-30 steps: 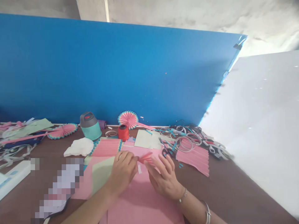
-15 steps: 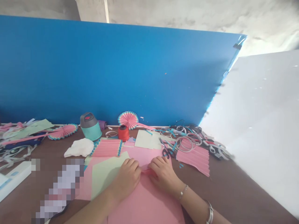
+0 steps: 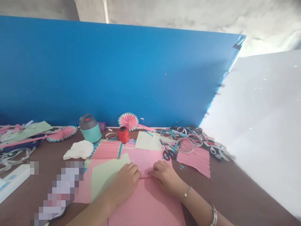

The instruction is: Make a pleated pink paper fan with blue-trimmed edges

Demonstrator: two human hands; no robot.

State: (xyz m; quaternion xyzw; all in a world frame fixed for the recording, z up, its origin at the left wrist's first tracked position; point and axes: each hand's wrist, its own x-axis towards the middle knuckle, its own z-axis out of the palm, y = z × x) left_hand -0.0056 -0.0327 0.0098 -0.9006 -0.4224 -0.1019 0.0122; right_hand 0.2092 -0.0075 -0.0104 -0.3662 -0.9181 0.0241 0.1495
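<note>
A narrow folded piece of pink paper runs between my two hands, over a large pink sheet on the table. My left hand has its fingers curled at the paper's left end. At the other end, my right hand pinches it with bent fingers; the fingertips are partly hidden. Just beyond my right hand lie black-handled scissors. A pale green sheet sits under and beside my left forearm. Farther off is a pleated pink paper with blue edges.
Behind stand a teal-and-grey container, a red thread spool and a round pink paper fan. To the right are another pleated pink paper and coiled white straps. A blue panel closes the back.
The folded pink paper was raised between my hands and now lies flatter. My right hand has shifted slightly, with its fingers nearer the crease; my left hand has barely moved.
</note>
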